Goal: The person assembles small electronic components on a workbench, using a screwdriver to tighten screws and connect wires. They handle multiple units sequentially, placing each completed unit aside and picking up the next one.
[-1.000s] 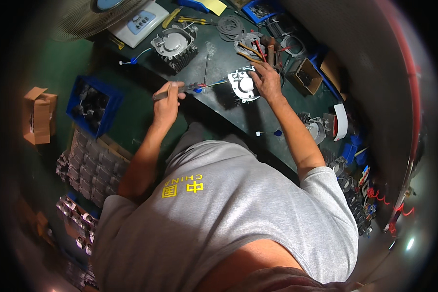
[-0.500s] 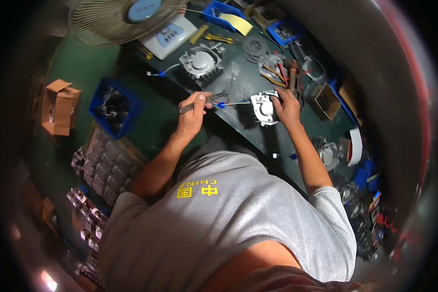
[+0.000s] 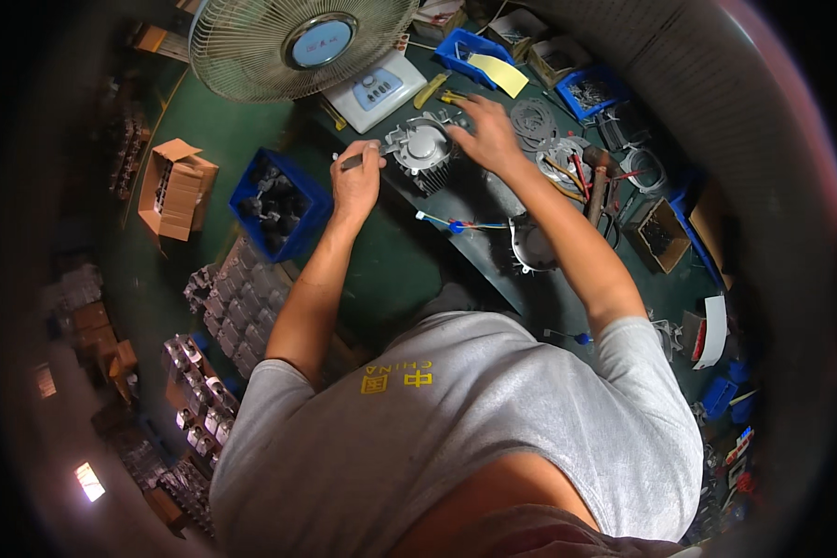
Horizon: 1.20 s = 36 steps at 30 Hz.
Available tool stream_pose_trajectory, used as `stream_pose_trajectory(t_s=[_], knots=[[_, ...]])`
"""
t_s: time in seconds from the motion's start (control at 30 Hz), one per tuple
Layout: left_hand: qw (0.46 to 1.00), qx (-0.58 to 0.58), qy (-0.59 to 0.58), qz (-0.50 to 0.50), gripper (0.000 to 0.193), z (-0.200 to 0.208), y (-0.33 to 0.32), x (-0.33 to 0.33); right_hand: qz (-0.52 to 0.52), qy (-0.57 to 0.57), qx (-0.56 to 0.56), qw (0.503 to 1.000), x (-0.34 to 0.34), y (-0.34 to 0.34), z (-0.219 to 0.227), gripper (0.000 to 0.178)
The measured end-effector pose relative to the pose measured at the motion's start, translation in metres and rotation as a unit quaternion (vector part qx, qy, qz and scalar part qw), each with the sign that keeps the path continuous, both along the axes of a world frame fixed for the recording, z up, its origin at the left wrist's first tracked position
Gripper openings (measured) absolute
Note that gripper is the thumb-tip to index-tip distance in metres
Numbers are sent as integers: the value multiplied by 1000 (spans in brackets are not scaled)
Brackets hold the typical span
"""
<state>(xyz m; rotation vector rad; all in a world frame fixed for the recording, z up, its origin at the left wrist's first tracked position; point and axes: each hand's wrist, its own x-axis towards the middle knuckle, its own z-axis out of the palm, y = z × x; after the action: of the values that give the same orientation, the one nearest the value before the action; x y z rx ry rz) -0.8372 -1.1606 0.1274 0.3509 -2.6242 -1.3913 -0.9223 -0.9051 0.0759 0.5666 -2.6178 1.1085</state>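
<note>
My left hand (image 3: pixel 355 186) is closed around a flat metal wrench (image 3: pixel 352 161), held at the left edge of a round metal housing (image 3: pixel 424 145) with black fins. On the housing's other side is my right hand (image 3: pixel 493 138), fingers apart and thumb near the rim; nothing shows in its grip. Closer to me on the bench lies a second round metal housing (image 3: pixel 531 247), partly hidden under my right forearm. Thin coloured wires with a blue collar (image 3: pixel 456 226) run out of it to the left.
A fan (image 3: pixel 307 46) on a white base stands at the far left of the bench. Blue parts bins (image 3: pixel 589 93), coiled grey cable (image 3: pixel 534 126), a hammer (image 3: pixel 600 186) and pliers lie beyond and right. Left on the floor are a blue crate (image 3: pixel 274 200) and a cardboard box (image 3: pixel 179 191).
My right hand has left the nearer housing and reached to the farther one. My left hand has carried the wrench over to that same housing. The head view has shifted.
</note>
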Motion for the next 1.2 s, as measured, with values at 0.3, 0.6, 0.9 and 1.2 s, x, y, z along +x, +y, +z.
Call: stream_pose_trajectory(t_s=[0.3, 0.6, 0.9, 1.2], knots=[[989, -126, -48, -67, 41, 11, -10, -52, 51, -113, 64, 990, -29, -51, -30, 47], [969, -80, -212, -100, 44, 28, -17, -113, 32, -112, 69, 991, -30, -54, -33, 33], [987, -140, -27, -67, 40, -8, 1, -50, 0, -96, 97, 991, -17, -57, -19, 27], [990, -131, -43, -17, 37, -3, 11, -38, -2, -98, 106, 990, -15, -59, -16, 27]])
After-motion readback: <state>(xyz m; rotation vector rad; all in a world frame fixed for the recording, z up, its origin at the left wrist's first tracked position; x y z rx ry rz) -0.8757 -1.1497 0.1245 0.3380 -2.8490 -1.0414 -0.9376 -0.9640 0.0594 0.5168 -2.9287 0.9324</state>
